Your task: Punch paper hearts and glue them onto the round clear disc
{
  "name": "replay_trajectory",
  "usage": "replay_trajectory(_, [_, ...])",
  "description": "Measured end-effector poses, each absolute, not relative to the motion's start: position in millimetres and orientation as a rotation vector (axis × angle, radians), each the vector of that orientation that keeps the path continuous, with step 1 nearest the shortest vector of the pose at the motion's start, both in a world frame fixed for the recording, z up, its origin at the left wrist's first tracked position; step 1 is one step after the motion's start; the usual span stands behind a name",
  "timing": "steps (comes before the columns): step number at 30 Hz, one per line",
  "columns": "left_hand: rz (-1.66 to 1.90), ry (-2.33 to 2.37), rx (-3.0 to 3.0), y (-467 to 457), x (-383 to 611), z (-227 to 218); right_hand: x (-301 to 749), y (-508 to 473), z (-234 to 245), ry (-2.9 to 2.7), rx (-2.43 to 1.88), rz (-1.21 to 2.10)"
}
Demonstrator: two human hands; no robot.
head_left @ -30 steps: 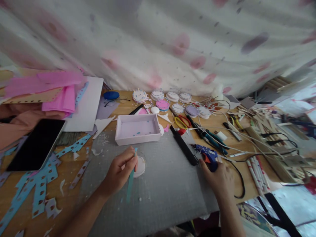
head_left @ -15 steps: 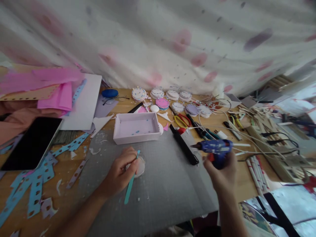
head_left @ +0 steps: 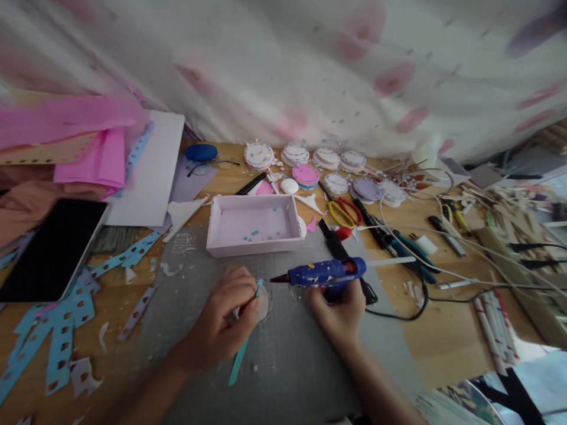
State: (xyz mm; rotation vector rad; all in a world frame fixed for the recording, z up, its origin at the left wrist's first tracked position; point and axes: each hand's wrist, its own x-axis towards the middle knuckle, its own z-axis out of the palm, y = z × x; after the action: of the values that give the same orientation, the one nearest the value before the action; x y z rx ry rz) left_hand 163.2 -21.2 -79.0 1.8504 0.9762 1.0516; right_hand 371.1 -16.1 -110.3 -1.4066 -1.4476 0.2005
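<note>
Pinched between the thumb and fingers of my left hand (head_left: 230, 313) is a narrow teal strip (head_left: 239, 361), its lower end hanging toward the mat. Under and beside those fingers lies a small round whitish disc (head_left: 264, 304) with a clear rim, partly hidden by the hand. A blue hot glue gun (head_left: 323, 273) is gripped in my right hand (head_left: 343, 313); its dark nozzle points left, close to the disc and the strip's upper end. From the gun's back sticks a pale glue stick (head_left: 394, 260). Both hands are over a grey cutting mat (head_left: 301, 372).
Behind the hands stands a shallow white box (head_left: 254, 247). Decorated round pieces (head_left: 305, 175) line the back, near red-and-yellow scissors (head_left: 341, 213). A phone (head_left: 53, 248) and blue paper scraps (head_left: 62, 342) lie left; cables (head_left: 443, 236) and markers (head_left: 489, 330) lie right.
My right hand has brought the glue gun left, its nozzle now near the disc. My left hand still pinches the teal strip. The view has shifted slightly.
</note>
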Motion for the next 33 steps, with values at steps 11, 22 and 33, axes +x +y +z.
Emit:
replay_trajectory(11, [1.045, 0.957, 1.88, -20.5, 162.1, -83.0, 374.0, -15.9, -112.4, -1.519, -1.414, 0.113])
replay_trajectory(22, [1.053, 0.97, 1.893, -19.8, 163.5, -82.6, 373.2, -14.3, -108.5, -1.553, -1.404, 0.125])
replay_trajectory(33, [1.065, 0.976, 1.913, -20.9, 163.0, -82.0, 374.3, -15.4, -111.8, -1.558, -1.415, 0.122])
